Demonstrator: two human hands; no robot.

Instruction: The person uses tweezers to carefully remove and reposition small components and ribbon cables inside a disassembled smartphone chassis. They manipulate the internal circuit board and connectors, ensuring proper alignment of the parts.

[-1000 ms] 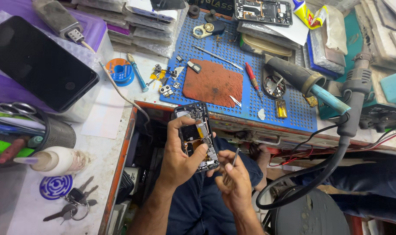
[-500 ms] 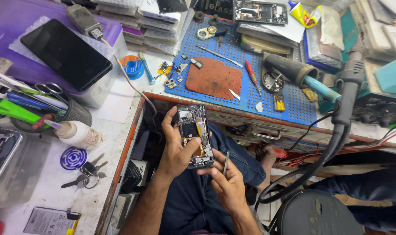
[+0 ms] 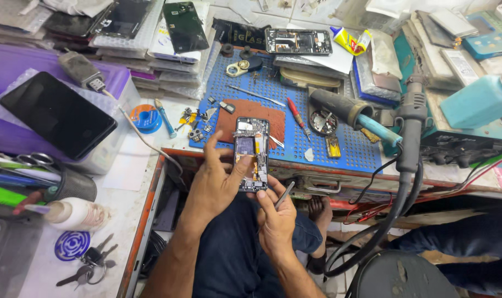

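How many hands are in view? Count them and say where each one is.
2. The left hand holds the opened phone at the bench edge; the right hand, just below it, holds tweezers. None other shows.

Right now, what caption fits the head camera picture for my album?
Left hand holds an opened phone; right hand grips tweezers.

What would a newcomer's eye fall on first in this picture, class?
First, the opened phone at the centre, held in the left hand, with thin tweezers in the right hand just below. Behind them lies a blue perforated mat strewn with small tools and parts.
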